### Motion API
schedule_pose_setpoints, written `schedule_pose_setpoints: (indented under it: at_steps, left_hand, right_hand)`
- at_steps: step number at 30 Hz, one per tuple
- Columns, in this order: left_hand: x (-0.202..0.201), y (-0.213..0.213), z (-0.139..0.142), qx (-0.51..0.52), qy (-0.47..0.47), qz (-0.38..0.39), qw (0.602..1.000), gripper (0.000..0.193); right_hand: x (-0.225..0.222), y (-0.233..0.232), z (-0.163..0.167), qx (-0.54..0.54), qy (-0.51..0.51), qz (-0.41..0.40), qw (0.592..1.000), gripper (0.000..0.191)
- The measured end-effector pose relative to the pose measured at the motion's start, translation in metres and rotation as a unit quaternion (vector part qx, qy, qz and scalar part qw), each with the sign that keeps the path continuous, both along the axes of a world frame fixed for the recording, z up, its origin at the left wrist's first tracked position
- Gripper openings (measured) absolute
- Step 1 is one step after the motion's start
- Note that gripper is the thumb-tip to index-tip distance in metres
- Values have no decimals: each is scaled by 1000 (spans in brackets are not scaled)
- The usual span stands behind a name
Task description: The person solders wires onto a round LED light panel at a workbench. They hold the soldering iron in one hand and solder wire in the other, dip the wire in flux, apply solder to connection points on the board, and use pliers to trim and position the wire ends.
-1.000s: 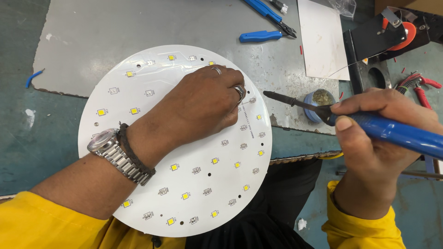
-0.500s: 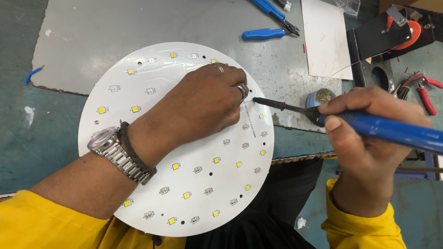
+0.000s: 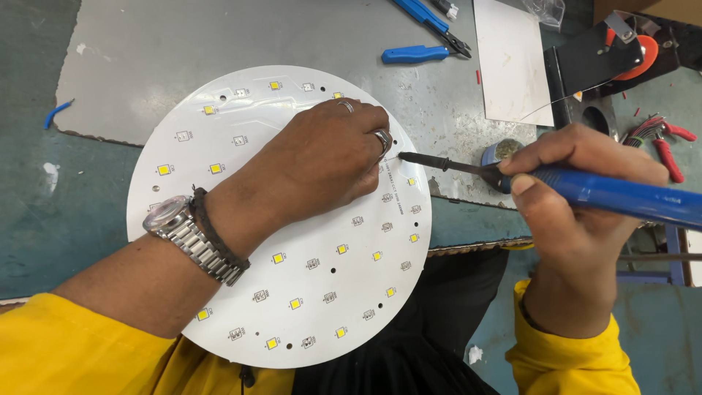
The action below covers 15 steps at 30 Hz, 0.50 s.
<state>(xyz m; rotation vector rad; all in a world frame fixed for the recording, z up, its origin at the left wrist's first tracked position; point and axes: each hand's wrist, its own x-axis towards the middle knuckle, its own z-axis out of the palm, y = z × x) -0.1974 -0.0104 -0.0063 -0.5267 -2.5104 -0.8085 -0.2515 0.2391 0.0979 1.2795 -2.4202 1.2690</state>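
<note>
in the head view, the round white led board [image 3: 292,241] lies in the middle of the frame on the table [image 3: 146,51], overhanging its near edge toward us. our left hand [image 3: 322,157] rests curled on the board's upper right part, its grip pinched together near the board's right rim, on what looks like a thin wire, though we cannot tell for sure. our right hand [image 3: 578,219], at the right of the frame, has its grip clamped on the blue handle of the soldering iron [image 3: 556,183], whose dark tip touches the board just beside the left fingers. to do this joint well, we judge, we should press the board flat, hold the tip steady on the pad, and keep the left fingers off the hot metal. blue-handled pliers [image 3: 417,53] lie at the upper middle, well apart.
</note>
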Motion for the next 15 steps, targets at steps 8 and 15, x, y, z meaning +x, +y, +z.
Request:
schedule_pose_setpoints:
  at_steps: [8,15]
  left_hand:
    - [-1,-1,0,-11,-23,2,1000,14]
    - [1,-2,-2,4,-11,-1,1000,15]
  right_hand:
    - [-15,11,-2,-2,32,-47,998,15]
    - [-14,49,-20,-60,44,-52,996,20]
